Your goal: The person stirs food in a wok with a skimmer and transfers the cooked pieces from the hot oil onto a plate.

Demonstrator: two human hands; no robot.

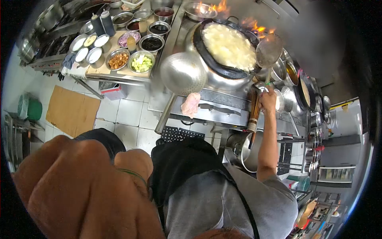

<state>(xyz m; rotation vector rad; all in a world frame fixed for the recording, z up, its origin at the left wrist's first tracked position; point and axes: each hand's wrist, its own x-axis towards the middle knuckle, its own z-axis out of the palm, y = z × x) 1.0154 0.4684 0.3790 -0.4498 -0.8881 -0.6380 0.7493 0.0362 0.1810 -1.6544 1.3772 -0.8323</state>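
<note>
My left hand (87,187) is very close to the camera at the lower left, fingers curled; what they hold, if anything, is hidden. My right hand (269,99) grips the handle of a round mesh skimmer (269,49), its head raised at the right edge of a wok (199,44). Pale, foamy contents (229,46) fill the wok. A large perforated ladle (183,73) rests at the stove's front edge, left of the wok. Beside its handle lies a crumpled pinkish cloth (191,105). A bamboo brush (254,107) is just left of my right hand.
Flames (258,28) rise behind the wok. Bowls of chopped food (141,63), sauces and squeeze bottles (107,22) stand on a left side table. More pans (304,93) line the right. A large pot (252,153) sits below the counter; cardboard (73,111) lies on the floor.
</note>
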